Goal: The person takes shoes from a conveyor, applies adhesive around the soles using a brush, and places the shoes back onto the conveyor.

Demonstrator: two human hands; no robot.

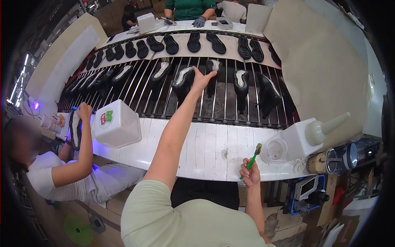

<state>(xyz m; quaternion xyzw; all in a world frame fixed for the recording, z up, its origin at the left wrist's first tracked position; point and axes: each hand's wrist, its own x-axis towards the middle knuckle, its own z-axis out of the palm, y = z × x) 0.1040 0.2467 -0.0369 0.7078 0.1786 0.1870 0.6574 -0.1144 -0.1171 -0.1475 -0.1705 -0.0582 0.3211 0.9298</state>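
Note:
My left hand [203,79] reaches over the rod conveyor, thumb and forefinger spread apart. Its thumb is right at the lower edge of a black shoe upper [213,66] with a white sole area. The forefinger lies by the top end of another black shoe upper [184,77] to the left. Low on the right, my right hand [250,175] is closed around a small green-handled brush [252,161], bristle end up and stained brown. Just right of the brush stand a clear cup [275,150] and a white plastic bottle with a long spout [302,138].
Black shoe soles [194,42] line a pale strip beyond the metal rods [166,99]. A white container [117,123] stands on the white worktop [205,152]. At left, a seated co-worker [61,164] holds a shoe upper; another person [189,10], one hand gloved, is across the line.

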